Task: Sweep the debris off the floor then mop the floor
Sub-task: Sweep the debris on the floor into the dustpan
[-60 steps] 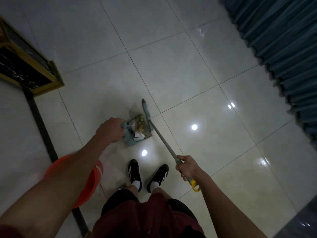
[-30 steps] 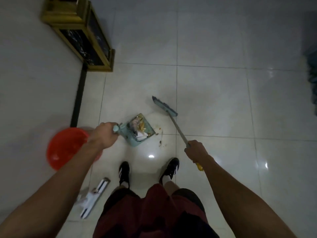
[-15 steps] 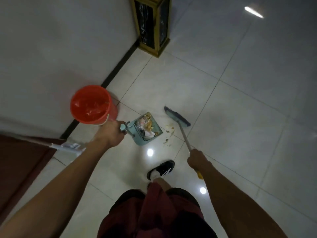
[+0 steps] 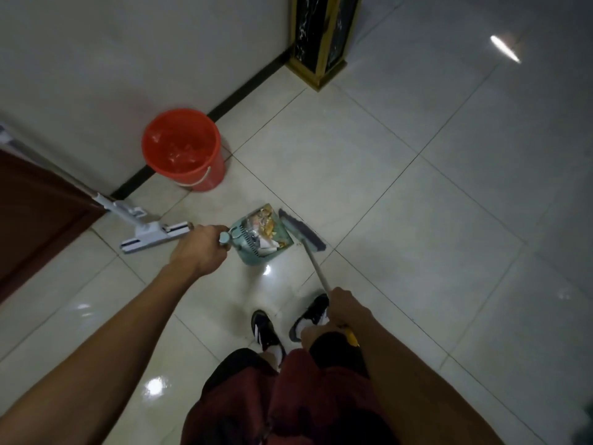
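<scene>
My left hand (image 4: 199, 250) grips the handle of a teal dustpan (image 4: 253, 252) that sits on the tiled floor (image 4: 401, 203), filled with paper scraps and yellowish debris (image 4: 264, 224). My right hand (image 4: 345, 305) grips the grey pole of a broom; the broom's dark head (image 4: 301, 231) lies right against the dustpan's open mouth. The pole's yellow end (image 4: 352, 339) pokes out behind my wrist. A white flat mop (image 4: 150, 231) lies on the floor at left, its handle running up along the wall.
An orange bucket (image 4: 183, 149) stands by the wall and its black skirting. A gold-framed black stand (image 4: 321, 36) is at the top. A dark red door (image 4: 35, 213) is at left. My two feet in black shoes (image 4: 288, 322) stand just behind the dustpan.
The view has swung left, bringing the bucket, mop and door into sight. The broom head has closed in on the dustpan's mouth, and the loose crumbs seen on the floor are gone.
</scene>
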### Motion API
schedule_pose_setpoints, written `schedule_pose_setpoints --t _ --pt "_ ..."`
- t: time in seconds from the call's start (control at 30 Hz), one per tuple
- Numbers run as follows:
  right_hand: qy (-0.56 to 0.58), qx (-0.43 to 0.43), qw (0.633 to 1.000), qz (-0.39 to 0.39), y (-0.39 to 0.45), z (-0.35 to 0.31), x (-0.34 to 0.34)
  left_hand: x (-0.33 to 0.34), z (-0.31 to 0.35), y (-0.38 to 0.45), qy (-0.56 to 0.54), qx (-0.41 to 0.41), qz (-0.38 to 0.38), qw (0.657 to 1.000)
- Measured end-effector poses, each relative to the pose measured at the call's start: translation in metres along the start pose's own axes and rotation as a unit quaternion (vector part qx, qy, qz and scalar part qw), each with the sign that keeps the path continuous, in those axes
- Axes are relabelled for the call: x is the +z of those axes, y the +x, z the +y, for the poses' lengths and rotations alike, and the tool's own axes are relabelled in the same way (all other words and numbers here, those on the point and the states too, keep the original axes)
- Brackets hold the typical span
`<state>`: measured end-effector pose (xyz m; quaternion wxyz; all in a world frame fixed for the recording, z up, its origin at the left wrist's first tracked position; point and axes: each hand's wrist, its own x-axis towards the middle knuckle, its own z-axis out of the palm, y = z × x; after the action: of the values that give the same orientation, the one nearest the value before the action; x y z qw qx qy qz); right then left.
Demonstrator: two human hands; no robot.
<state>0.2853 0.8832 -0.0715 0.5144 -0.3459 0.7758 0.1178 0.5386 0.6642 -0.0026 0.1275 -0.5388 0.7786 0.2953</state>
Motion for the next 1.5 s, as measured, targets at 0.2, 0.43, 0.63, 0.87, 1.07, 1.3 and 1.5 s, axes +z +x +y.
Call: schedule_pose_setpoints --t 0.2,0.43,0.63,0.87,1.07,1.3,1.5 --pt "0.018 -0.025 0.999 -0.019 -0.008 0.029 -0.017 0.022 0.012 -0.034 -0.038 -0.069 0.013 0.997" --pt "0.126 -0.044 0.991 -0.017 -0.013 0.076 -0.066 0.052 0.04 -0.078 -0.064 -0.153 0.047 0.985" --pt "0.235 -0.054 0.969 -0.048 -0.003 0.072 -0.09 0.081 0.062 -0.11 -0.07 -0.19 0.06 0.978" --pt "0.419 -0.012 0.901 -0.109 0.018 0.047 -0.086 0.099 0.065 -0.139 -0.085 -0.227 0.071 0.968" --pt "0.533 0.031 0.828 -0.171 0.021 0.038 -0.046 0.117 0.05 -0.149 -0.084 -0.225 0.052 0.969" --pt "0.568 0.068 0.807 -0.145 0.0 0.073 0.005 0.127 0.029 -0.152 -0.075 -0.183 0.026 0.98" --pt "0.582 0.041 0.802 -0.127 -0.013 0.104 0.026 0.129 0.024 -0.148 -0.057 -0.144 0.022 0.988"
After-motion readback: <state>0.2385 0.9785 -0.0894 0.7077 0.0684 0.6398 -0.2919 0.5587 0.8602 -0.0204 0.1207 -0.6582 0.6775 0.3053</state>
